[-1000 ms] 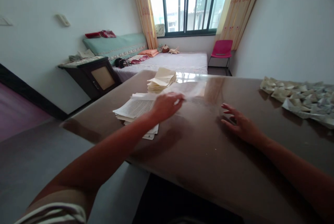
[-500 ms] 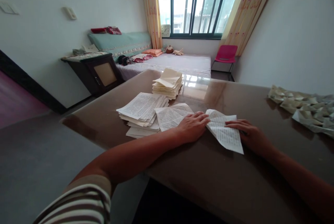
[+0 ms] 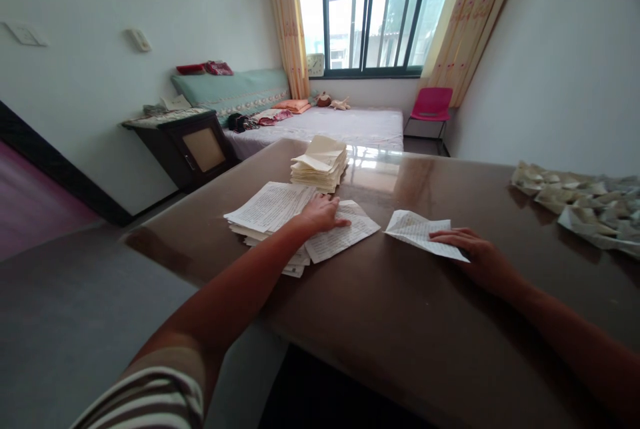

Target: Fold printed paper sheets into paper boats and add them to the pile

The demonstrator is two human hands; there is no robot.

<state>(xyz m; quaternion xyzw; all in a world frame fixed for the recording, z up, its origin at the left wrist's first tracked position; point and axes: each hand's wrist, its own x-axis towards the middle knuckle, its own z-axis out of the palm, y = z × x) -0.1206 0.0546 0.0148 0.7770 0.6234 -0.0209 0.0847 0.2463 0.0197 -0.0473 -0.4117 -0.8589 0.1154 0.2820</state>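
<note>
My left hand [image 3: 323, 213] rests with its fingers apart where the stack of printed sheets [image 3: 273, 205] meets a loose printed sheet [image 3: 345, 232] lying beside it. A creased printed sheet [image 3: 415, 232], partly folded with a raised edge, is further right on the table. My right hand [image 3: 467, 249] grips this sheet by its right end, fingers on top; the thumb is hidden. Behind the printed stack stands a pile of yellowish folded papers [image 3: 320, 165].
The glossy brown table [image 3: 390, 322] carries rows of folded paper pieces [image 3: 590, 202] at the far right. Beyond it are a bed [image 3: 350, 123], a pink chair [image 3: 433, 105] and a dark cabinet [image 3: 200, 149].
My left hand has left the creased sheet and moved left onto the loose sheet and stack. The creased sheet's near part has folded away, while my right hand stays on it.
</note>
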